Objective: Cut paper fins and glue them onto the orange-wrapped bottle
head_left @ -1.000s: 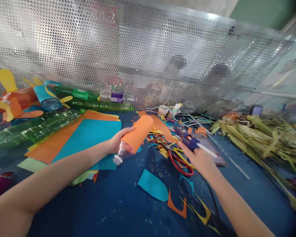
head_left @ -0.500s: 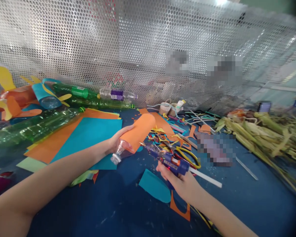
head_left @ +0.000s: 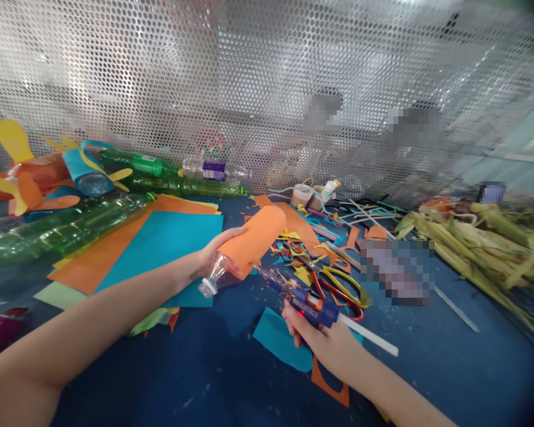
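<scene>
Blue tabletop (head_left: 182, 373) under outstretched right hand (head_left: 331, 344)

Matt orange paper (head_left: 260, 234) wraps a glossy, clear plastic bottle (head_left: 223, 268) — the glue gun (head_left: 312, 305) has a smooth plastic body. Green bottles (head_left: 93, 224) gleam, also plastic; the blue sheet (head_left: 178, 237) is matt paper, the husks (head_left: 493, 246) rough and fibrous — the perforated screen (head_left: 160, 71) shiny metal.

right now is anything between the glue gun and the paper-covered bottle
Nothing visible. The right hand holds the glue gun with its nozzle at the orange paper on the bottle, touching or nearly, I can't tell which. The scissors lie beyond, off that path.
</scene>
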`<state>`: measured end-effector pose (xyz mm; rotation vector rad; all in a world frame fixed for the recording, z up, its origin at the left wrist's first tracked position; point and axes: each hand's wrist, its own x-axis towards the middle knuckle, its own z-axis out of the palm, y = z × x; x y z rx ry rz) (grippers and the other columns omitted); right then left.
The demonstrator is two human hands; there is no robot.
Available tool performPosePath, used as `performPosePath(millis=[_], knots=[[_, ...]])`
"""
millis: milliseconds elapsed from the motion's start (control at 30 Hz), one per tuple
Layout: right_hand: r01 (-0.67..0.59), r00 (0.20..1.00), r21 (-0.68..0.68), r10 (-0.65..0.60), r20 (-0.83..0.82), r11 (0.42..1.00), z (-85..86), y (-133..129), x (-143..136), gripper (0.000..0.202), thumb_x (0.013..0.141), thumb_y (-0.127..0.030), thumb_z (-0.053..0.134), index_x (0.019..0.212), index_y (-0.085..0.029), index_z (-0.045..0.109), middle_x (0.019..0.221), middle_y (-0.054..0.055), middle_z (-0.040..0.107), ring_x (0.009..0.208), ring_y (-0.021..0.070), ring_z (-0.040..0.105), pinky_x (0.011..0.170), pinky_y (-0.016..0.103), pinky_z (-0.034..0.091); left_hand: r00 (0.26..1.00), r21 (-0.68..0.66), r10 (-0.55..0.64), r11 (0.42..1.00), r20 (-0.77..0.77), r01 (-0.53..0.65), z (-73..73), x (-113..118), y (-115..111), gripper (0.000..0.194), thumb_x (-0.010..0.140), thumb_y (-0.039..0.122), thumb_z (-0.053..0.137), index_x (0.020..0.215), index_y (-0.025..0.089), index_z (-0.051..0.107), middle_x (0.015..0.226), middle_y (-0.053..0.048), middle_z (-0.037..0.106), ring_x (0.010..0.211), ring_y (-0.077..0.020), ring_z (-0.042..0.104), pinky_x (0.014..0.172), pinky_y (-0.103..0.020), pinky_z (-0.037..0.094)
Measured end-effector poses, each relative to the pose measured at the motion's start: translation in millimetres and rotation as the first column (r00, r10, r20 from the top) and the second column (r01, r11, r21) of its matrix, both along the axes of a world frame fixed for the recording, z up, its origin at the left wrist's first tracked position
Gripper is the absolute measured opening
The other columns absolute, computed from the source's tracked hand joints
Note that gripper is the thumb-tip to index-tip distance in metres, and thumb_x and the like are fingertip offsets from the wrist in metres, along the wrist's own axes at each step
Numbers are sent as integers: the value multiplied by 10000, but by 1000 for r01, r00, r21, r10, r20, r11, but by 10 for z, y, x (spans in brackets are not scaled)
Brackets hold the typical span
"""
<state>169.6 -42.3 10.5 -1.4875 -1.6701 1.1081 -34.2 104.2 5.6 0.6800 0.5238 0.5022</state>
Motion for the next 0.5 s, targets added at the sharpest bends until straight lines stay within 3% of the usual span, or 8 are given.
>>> performPosePath(millis=[200, 500], knots=[[-39, 999, 1, 39, 7, 999, 32, 11, -6, 374, 857, -462, 415, 580, -212, 425, 522, -29, 458, 530, 129, 517, 588, 260, 455, 997, -27, 68, 997, -44, -69, 11, 4, -24, 534, 798, 438, 485, 1203, 91, 457, 934, -115, 665, 746, -217, 634, 725, -327, 474], [-81, 997, -79, 80, -24, 994, 46, -83, -43, 387, 809, -508, 462, 553, -218, 470, 546, -7, 515, 540, 145, 529, 553, 269, 463, 997, -39, -63, 997, -43, 61, -69, -19, 64, 623, 784, 507, 460, 1186, 31, 455, 882, -152, 665, 774, -243, 635, 696, -336, 478]])
